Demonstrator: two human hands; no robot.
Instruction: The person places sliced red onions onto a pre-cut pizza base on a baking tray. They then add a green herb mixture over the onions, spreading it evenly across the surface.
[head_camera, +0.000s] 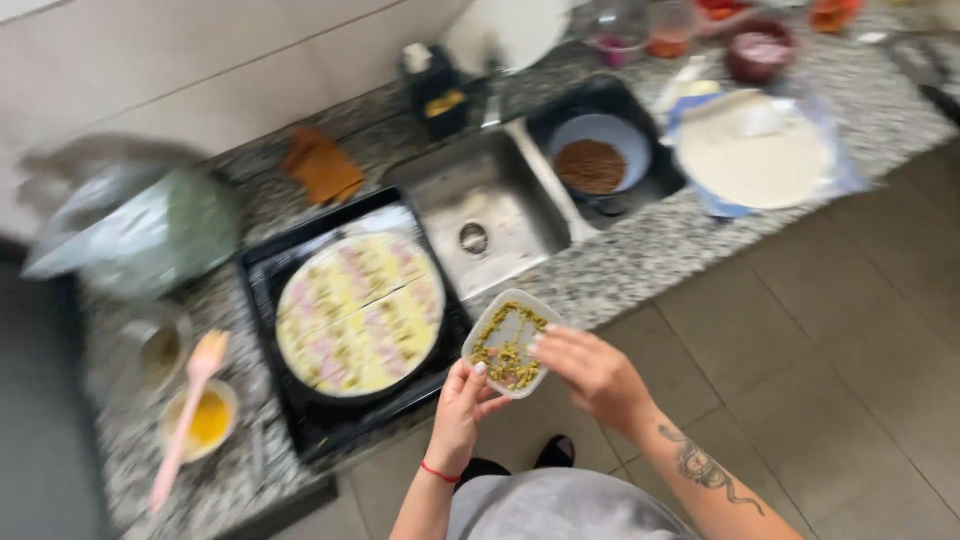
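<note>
head view looks down on a small white dish (512, 340) of chopped green bits, held just off the near counter edge, its long axis running from near left to far right. left hand (462, 408) is clamped on the dish's near rim; right hand (590, 370) has fingers together, tips in the dish. just left lies a black tray (270, 280) with a round topped dough (358, 312). beyond is a steel sink (490, 215), then a bowl of brown grains (598, 155). far left sits a blurred clear bag (140, 235), and near left a cup of yellow liquid (205, 420) with a pink brush (190, 410).
</note>
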